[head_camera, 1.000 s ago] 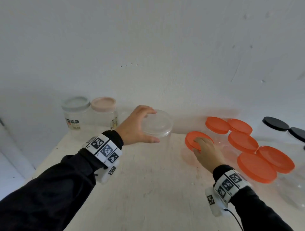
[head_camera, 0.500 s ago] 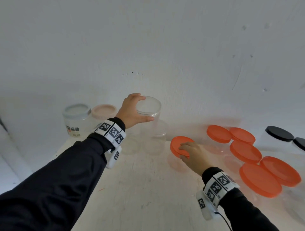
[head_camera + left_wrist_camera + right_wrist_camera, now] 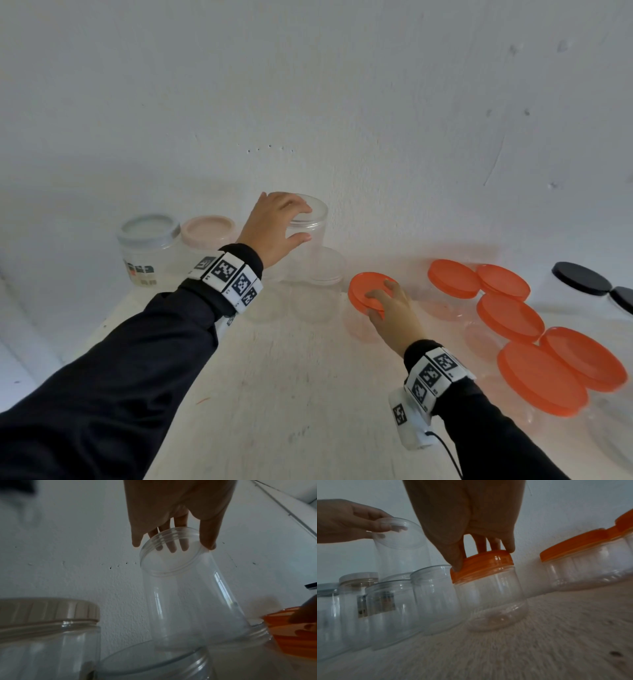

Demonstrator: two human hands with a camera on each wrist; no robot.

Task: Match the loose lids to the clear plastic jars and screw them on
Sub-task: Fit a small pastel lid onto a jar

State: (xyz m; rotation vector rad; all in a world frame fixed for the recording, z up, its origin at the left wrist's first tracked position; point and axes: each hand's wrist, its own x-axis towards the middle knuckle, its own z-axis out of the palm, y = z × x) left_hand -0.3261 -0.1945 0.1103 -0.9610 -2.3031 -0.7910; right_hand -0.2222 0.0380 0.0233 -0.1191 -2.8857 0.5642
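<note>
My left hand [image 3: 274, 226] grips the threaded rim of a tall lidless clear jar [image 3: 310, 236] [image 3: 187, 595] [image 3: 402, 547]. That jar is lifted and tilted above two other open clear jars [image 3: 435, 599] near the wall. My right hand [image 3: 390, 308] [image 3: 481, 550] holds the orange lid [image 3: 364, 286] [image 3: 481, 563] of a short clear jar [image 3: 493, 599], fingers curled over its edge. The orange-lidded jar leans to the left on the white table [image 3: 308, 394].
Two closed jars, one with a grey lid [image 3: 149, 228] and one with a beige lid [image 3: 207, 229], stand at the back left. Several orange-lidded jars [image 3: 510, 317] crowd the right side, with two black-lidded ones [image 3: 580, 279] behind. The wall is close behind everything.
My left hand has lifted the tall clear jar up and toward the wall. My right hand has drawn the orange-lidded jar left, away from the other orange ones.
</note>
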